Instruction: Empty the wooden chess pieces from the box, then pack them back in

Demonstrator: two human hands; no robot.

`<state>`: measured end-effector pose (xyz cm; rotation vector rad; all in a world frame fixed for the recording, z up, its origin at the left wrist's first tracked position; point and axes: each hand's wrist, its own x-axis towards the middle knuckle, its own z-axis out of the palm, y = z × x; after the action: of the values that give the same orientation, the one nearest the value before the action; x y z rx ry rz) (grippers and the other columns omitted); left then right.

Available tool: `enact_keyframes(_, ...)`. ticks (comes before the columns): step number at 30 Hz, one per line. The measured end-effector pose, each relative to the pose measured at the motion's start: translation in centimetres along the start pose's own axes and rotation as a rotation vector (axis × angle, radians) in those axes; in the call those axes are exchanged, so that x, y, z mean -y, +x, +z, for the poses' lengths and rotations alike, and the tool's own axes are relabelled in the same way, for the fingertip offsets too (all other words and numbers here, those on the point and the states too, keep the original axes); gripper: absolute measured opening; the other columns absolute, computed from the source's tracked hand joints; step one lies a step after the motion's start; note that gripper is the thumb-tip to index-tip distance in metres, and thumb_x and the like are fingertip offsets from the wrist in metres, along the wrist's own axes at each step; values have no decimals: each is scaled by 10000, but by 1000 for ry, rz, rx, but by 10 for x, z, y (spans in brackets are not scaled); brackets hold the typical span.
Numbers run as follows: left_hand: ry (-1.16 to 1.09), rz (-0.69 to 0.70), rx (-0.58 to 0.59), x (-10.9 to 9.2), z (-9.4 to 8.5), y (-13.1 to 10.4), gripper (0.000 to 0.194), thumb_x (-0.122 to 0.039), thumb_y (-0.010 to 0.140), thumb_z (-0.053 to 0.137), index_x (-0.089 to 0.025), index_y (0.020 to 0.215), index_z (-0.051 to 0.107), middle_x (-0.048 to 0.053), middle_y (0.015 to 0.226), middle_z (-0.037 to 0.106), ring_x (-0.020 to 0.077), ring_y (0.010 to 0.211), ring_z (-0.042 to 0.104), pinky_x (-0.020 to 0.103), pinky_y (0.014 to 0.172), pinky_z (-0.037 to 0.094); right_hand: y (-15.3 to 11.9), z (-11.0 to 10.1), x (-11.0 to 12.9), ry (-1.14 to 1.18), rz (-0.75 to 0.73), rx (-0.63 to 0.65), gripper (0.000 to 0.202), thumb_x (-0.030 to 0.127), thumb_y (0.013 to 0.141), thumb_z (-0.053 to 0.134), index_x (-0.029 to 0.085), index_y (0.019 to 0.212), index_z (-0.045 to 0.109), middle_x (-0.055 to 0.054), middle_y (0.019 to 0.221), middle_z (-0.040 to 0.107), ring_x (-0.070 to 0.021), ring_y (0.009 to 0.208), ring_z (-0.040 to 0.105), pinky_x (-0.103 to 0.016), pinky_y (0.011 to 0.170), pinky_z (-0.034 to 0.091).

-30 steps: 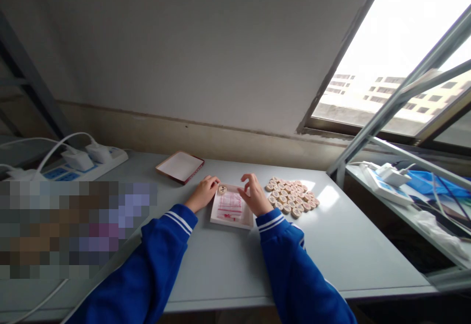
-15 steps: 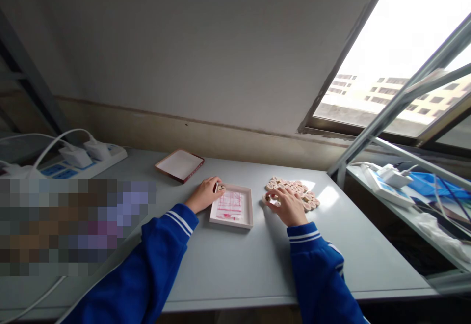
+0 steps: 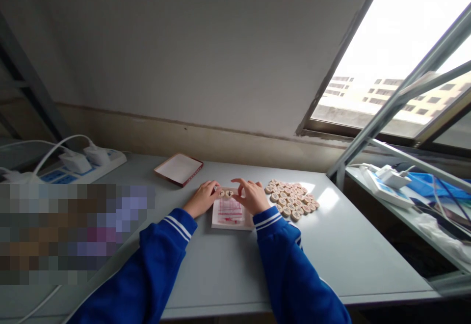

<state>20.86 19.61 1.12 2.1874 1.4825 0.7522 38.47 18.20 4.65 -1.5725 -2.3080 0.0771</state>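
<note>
Head view, box: two round wooden game pieces point(image 3: 225, 193) lie in the far end of the shallow white box point(image 3: 231, 221) on the grey tabletop point(image 3: 228, 265).
Left hand point(image 3: 200, 199): fingers rest on the box edge, beside one piece.
Right hand point(image 3: 252, 196): fingers pinched narrow by the second piece.
Left to do: the heap of round wooden pieces point(image 3: 292, 199) just right of the box.

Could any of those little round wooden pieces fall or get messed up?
Maybe. The right hand is setting a piece beside another piece at the far edge of the small box; a nudge could knock both crooked. The blue sleeve lies close to the pile of pieces and could scatter them.
</note>
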Motion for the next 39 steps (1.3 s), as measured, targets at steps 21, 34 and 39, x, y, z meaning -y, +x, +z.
enact_keyframes(21,41,-136,-81,-22,17,3,300,-393,715,573,-183,929,578,60,929,424,212,916,483,333,844,396,-48,-32,-39,-2,-2,-51,168,349,788,543,255,911,609,-10,829,616,-151,795,538,-283,706,346)
enact_keyframes(34,26,-121,-108,-19,19,4,238,-323,736,556,-169,913,593,59,900,425,198,894,498,329,874,399,-14,-3,-18,3,-23,30,139,295,782,557,205,888,550,33,729,653,-113,686,570,-285,740,259)
enact_keyframes(39,-17,-117,-179,-14,15,5,183,-288,768,497,-161,840,607,58,878,436,191,891,504,331,872,408,-29,-23,-60,-117,87,-163,153,301,828,481,212,785,597,-3,806,643,-145,788,556,-289,742,284)
